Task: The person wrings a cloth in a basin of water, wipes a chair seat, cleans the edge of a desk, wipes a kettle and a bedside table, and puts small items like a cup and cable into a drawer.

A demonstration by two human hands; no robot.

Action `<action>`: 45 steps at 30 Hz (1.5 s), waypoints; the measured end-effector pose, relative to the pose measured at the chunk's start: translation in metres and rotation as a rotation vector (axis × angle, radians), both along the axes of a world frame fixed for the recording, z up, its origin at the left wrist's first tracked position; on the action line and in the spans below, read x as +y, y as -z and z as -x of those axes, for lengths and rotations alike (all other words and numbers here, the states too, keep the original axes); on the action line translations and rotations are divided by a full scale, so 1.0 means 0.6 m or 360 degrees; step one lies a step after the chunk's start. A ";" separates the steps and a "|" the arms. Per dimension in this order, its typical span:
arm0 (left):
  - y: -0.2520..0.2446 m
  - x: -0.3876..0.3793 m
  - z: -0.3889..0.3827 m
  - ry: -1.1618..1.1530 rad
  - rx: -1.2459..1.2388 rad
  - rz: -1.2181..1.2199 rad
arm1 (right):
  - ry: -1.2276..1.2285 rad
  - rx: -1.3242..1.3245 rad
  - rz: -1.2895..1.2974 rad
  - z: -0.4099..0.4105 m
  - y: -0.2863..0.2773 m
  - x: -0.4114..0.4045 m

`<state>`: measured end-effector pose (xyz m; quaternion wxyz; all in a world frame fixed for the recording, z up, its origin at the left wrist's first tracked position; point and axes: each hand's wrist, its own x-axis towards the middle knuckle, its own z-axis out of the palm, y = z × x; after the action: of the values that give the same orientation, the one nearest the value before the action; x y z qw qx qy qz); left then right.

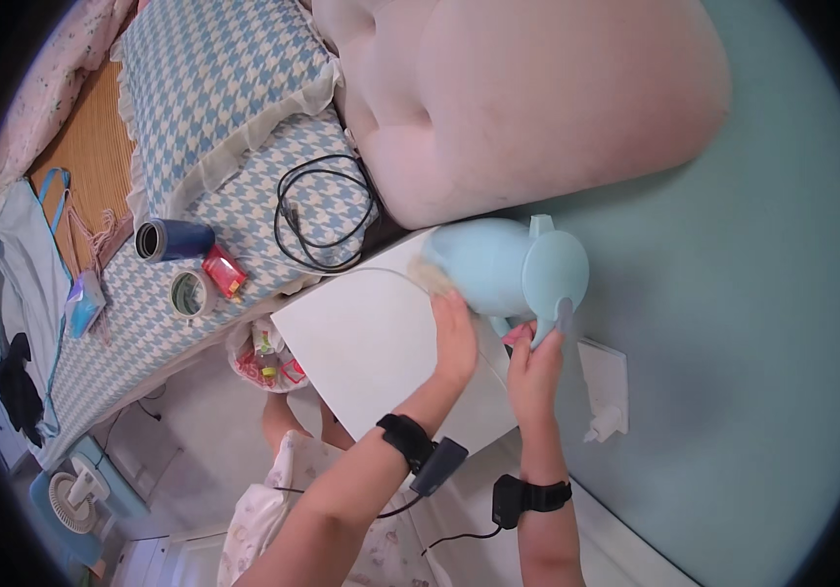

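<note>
A light blue electric kettle (pixel 489 265) with its lid (pixel 558 271) closed is at the wall end of a white cabinet top (pixel 361 337). My right hand (pixel 536 367) grips the kettle's handle (pixel 543 330). Against the lower side of the kettle, my left hand (pixel 455 334) has its fingers on a beige, cloth-like thing (pixel 431 273), which is motion-blurred. Whether the kettle's base touches the cabinet is hidden. Each of my wrists wears a black strap with a small device.
A pink tufted headboard (pixel 574 95) borders the cabinet. On the houndstooth bedding lie a coiled black cable (pixel 324 213), a blue flask (pixel 177 240), a mug (pixel 191 293) and a red packet (pixel 224 271). A rubbish bag (pixel 266 359) sits below. The wall holds a socket plate (pixel 605 374).
</note>
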<state>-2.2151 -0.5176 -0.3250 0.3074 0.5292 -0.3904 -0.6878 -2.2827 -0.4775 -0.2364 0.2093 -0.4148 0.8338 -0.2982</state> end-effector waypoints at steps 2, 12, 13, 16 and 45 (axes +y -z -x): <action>-0.051 0.000 -0.001 -0.0100 0.0366 -0.0201 | 0.0034 0.0017 -0.0028 0.001 0.007 0.000; -0.149 -0.041 0.021 -0.0288 0.0791 -0.0666 | -0.0080 0.0078 -0.0011 0.018 0.014 0.011; -0.133 -0.046 0.014 -0.0275 0.0849 -0.0729 | -0.0045 0.0038 -0.0054 0.014 0.014 0.009; -0.092 -0.047 0.009 -0.0358 0.0846 -0.0825 | 0.0187 -0.0302 -0.0093 -0.007 -0.011 -0.009; -0.019 -0.234 -0.660 -0.0230 -0.1341 0.0853 | -0.0764 0.0330 -0.0334 -0.336 0.312 0.120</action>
<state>-1.8190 -0.6579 -0.3139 0.2949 0.6889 -0.6060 -0.2669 -2.0814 -0.4057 -0.4237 0.2293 -0.6047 0.7550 -0.1080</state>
